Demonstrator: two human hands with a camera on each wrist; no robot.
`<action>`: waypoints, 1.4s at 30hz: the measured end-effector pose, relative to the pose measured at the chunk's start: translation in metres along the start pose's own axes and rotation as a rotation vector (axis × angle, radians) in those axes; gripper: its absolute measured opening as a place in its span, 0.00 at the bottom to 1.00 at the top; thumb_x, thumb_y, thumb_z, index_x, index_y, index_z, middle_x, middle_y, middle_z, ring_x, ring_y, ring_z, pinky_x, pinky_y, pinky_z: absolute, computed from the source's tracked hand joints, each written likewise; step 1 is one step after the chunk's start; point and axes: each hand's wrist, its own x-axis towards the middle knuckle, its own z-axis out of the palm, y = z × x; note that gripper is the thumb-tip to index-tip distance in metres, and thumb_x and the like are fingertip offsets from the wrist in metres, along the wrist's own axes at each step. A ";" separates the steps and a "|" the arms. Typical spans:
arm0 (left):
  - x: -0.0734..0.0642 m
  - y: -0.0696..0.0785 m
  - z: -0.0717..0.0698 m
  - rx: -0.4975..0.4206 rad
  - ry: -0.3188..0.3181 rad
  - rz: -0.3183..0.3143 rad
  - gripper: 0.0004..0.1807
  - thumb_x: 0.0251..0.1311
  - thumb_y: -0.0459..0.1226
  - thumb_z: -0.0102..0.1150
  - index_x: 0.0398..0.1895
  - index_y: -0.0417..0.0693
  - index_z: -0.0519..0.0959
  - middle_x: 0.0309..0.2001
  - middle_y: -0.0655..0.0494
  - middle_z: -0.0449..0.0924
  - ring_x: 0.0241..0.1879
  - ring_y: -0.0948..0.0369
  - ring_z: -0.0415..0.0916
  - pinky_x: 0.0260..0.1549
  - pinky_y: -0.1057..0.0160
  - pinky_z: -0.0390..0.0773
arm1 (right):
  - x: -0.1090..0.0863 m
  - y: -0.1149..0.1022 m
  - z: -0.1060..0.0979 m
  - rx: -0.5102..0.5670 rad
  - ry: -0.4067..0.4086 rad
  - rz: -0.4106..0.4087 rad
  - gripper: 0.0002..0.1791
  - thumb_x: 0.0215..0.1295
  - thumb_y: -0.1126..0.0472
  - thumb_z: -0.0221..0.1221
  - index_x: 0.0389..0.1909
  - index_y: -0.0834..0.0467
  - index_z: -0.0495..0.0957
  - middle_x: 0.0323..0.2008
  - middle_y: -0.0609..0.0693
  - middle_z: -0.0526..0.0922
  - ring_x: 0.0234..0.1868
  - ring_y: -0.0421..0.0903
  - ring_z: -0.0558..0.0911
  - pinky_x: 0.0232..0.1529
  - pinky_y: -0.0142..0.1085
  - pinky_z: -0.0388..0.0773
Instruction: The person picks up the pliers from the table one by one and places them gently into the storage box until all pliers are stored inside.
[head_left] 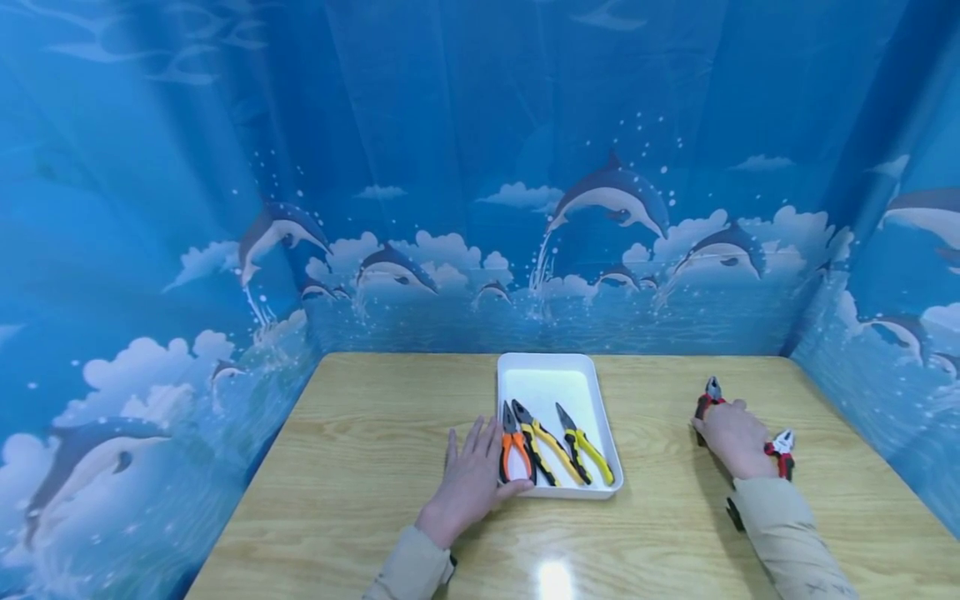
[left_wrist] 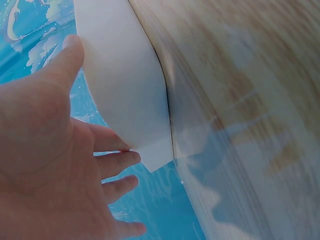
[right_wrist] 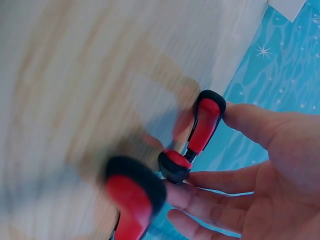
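My left hand lies along the left side of a white tray, fingers extended; thumb and fingertips touch its wall in the left wrist view. Inside the tray are orange-and-black long-nose pliers, orange-yellow-and-black pliers and yellow-and-black long-nose pliers. At the right of the table, my right hand pinches the handles of red-and-black pliers between thumb and fingers. Other red-and-black pliers with silvery jaws lie beside that hand, their handle partly hidden by it.
A wooden table bears everything. Blue dolphin-printed curtains enclose its back and sides. Bare wood lies between the tray and my right hand. Black wrist straps show at the sleeves.
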 end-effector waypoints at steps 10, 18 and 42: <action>-0.001 -0.001 -0.001 -0.011 0.006 0.012 0.53 0.64 0.67 0.52 0.79 0.39 0.56 0.79 0.41 0.52 0.79 0.43 0.47 0.72 0.29 0.46 | -0.003 -0.002 -0.001 -0.007 -0.013 -0.043 0.25 0.74 0.54 0.57 0.34 0.79 0.77 0.34 0.75 0.69 0.34 0.69 0.77 0.31 0.58 0.79; -0.002 -0.001 0.000 -0.017 0.008 0.019 0.53 0.64 0.67 0.52 0.79 0.38 0.56 0.79 0.41 0.52 0.79 0.42 0.47 0.71 0.29 0.46 | -0.007 -0.002 0.003 -0.028 0.047 -0.090 0.26 0.72 0.56 0.59 0.33 0.80 0.77 0.31 0.75 0.70 0.35 0.69 0.76 0.31 0.59 0.79; 0.000 -0.001 0.002 -0.019 0.002 0.009 0.53 0.64 0.68 0.52 0.79 0.39 0.55 0.79 0.42 0.51 0.79 0.43 0.45 0.72 0.29 0.44 | -0.013 -0.013 0.004 -0.085 -0.010 -0.100 0.27 0.73 0.54 0.59 0.37 0.80 0.77 0.33 0.73 0.71 0.36 0.66 0.75 0.31 0.55 0.79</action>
